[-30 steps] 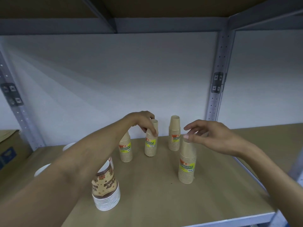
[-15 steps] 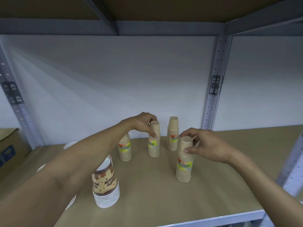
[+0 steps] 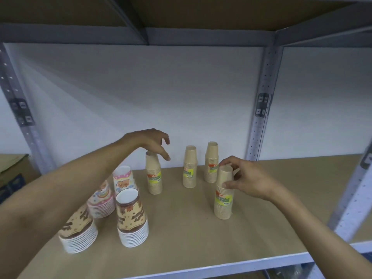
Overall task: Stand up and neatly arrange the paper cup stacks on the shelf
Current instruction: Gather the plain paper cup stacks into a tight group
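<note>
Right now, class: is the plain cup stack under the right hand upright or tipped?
Upright. The plain cup stack stands base down on the shelf, sides near vertical, with the right hand gripping its top.

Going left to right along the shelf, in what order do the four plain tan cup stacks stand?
Stack under the left hand → middle stack → back stack → stack held by the right hand.

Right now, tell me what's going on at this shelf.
A person is tidying paper cup stacks on the shelf. The right hand grips the top of the nearest plain kraft cup stack, which stands upright. The left hand hovers open just above the leftmost kraft stack. Two more kraft stacks stand upright near the back wall. Four patterned cup stacks sit clustered at front left.
</note>
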